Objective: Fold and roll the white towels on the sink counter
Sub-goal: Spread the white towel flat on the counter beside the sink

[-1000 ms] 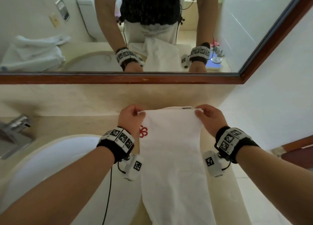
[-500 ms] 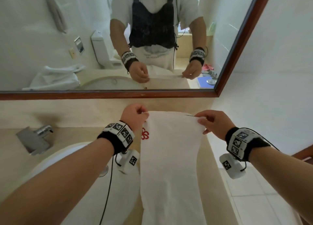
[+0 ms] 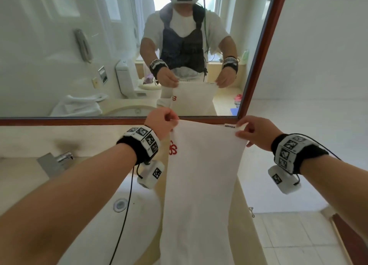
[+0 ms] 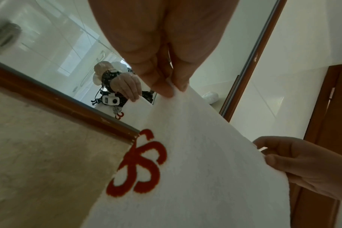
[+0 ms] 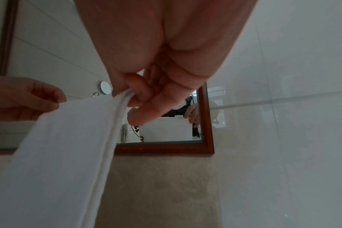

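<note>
Fold stage, not rolling yet. Towel (image 3: 201,185) is up off the counter (image 3: 29,177), held by its top two corners and hanging long down toward 6 o'clock, between the sink (image 3: 95,225) at 7 o'clock and the counter's right edge.

Left hand (image 3: 161,122): thumb and fingers (image 4: 164,86) pinched tight on the top-left corner, just above the red logo (image 4: 139,166). Right hand (image 3: 256,134): fingertips (image 5: 139,92) pinched on the top-right corner. Right wrist view shows two layers at that edge, so it looks already doubled lengthwise. Small label (image 3: 230,126) sits on the top hem next to the right hand.

Top edge is stretched level and taut in front of the mirror (image 3: 99,45) frame, at 12 o'clock.

Next, my read: keep both pinches, hold the corners level, lay the strip flat on the counter with edges aligned, then fold or start the roll from one end. Lower part is out of frame, can't tell if it hangs straight. More towels (image 3: 77,105) show only in the mirror, at 10 o'clock.
</note>
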Demonstrator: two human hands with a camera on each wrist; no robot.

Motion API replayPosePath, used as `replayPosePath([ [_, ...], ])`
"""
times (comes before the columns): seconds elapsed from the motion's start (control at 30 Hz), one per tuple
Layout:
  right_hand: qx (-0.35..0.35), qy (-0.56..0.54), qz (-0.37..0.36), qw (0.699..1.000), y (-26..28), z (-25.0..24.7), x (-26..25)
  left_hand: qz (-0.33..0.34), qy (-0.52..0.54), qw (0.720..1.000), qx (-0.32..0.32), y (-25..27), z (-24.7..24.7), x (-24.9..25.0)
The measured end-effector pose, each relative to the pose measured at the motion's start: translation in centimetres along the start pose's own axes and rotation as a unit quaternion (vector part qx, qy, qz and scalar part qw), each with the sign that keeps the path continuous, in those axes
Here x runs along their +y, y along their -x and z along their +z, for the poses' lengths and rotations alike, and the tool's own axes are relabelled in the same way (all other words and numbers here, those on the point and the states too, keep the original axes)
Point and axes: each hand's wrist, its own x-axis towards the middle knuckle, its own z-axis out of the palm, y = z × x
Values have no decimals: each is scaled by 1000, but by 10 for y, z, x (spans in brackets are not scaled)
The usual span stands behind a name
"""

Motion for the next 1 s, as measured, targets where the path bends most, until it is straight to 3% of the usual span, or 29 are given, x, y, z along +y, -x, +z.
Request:
replayPosePath([
  [0.07,1,45,-9,999,2,-4,-3,9,-7,1000,9,2,2,6],
  [0.2,67,127,-47,989,6,-9,-10,15,-39,999,4,1,3,11],
  [0.37,-6,137,10,991,1,14,-10,-57,-79,995,8,3,19,-5],
  [0.57,-97,81,76,989,-16,38,5,-156,-78,983,-62,-1,46,-49],
  [0.7,-92,111,131,981,-42,64,11,-216,-56,972,-75,-14,72,-87],
  [0.83,-87,15,247,965,-74,109,32,-287,-28,956,-54,-37,99,-126],
  [1.0,-20,-221,331,917,-105,172,55,-347,71,935,-8,-59,135,-173],
])
